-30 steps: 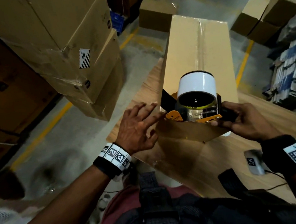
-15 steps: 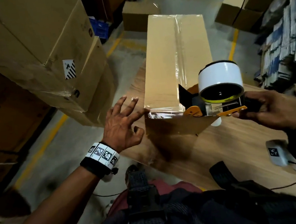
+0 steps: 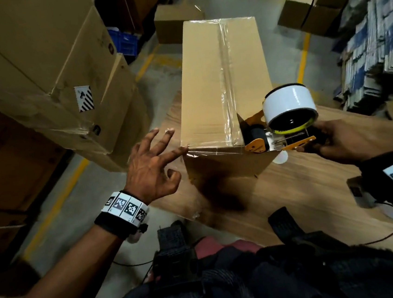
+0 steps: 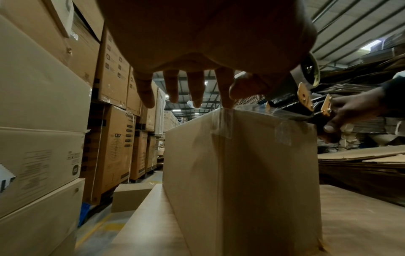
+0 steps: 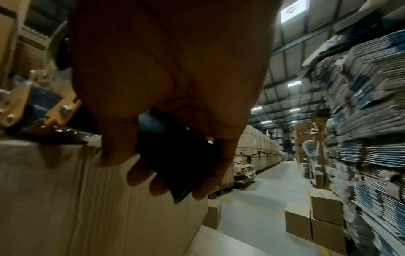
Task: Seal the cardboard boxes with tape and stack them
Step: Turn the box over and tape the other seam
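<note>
A tall brown cardboard box [image 3: 210, 86] gets its near-edge strip of clear tape on a wood-grain table [image 3: 293, 199] in a warehouse aisle.

From left: the left hand [image 3: 149, 170] is spread flat, fingers straight, one fingertip [image 4: 227, 102] pressing the tape end at the box's near left top corner and holding nothing; the box stands upright between both hands, a taped seam already running its length; the right hand [image 3: 340, 138] is curled round the black handle of the orange tape dispenser with a white roll [image 3: 282, 125], which rests at the near right corner (the blade's contact is hard to make out); the next move, by appearances, calls for cutting the tape, smoothing it, then stacking.
</note>
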The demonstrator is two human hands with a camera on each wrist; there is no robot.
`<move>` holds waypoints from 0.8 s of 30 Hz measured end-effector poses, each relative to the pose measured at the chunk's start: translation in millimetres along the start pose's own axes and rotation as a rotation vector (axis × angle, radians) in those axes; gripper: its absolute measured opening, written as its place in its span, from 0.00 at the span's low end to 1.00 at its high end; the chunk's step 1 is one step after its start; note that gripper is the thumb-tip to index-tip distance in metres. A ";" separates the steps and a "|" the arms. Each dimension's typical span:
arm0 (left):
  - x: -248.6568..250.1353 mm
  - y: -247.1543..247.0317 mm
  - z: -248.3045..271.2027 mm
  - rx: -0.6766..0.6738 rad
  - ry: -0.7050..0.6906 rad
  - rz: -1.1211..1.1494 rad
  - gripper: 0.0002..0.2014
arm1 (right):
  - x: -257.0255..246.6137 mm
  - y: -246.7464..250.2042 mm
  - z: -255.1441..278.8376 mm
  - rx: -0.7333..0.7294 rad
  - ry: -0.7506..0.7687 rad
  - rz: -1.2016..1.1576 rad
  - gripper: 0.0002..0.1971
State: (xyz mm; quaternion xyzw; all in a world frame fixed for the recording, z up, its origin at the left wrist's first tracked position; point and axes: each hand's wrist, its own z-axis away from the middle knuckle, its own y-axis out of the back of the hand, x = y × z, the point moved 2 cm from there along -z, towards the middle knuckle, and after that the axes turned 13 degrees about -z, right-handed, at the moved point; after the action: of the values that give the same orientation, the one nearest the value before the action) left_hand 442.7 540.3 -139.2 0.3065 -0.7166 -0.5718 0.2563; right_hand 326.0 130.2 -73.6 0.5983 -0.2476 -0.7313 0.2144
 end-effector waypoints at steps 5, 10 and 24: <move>41.3 -2.1 -20.4 0.074 -0.142 0.035 0.42 | 34.7 -7.0 -8.4 0.041 -0.079 0.083 0.15; 90.5 -27.8 -27.9 -0.105 -0.161 -0.134 0.50 | 46.2 -7.1 -17.5 0.016 -0.074 0.132 0.09; 147.1 -34.8 -46.9 0.000 -0.087 -0.077 0.44 | 57.8 8.6 -13.8 -0.136 0.043 0.058 0.15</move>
State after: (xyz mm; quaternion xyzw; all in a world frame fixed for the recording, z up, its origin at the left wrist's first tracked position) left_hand 381.3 396.0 -160.7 0.3086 -0.7147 -0.5941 0.2026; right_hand 328.6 86.7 -114.9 0.5904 -0.2097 -0.7270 0.2810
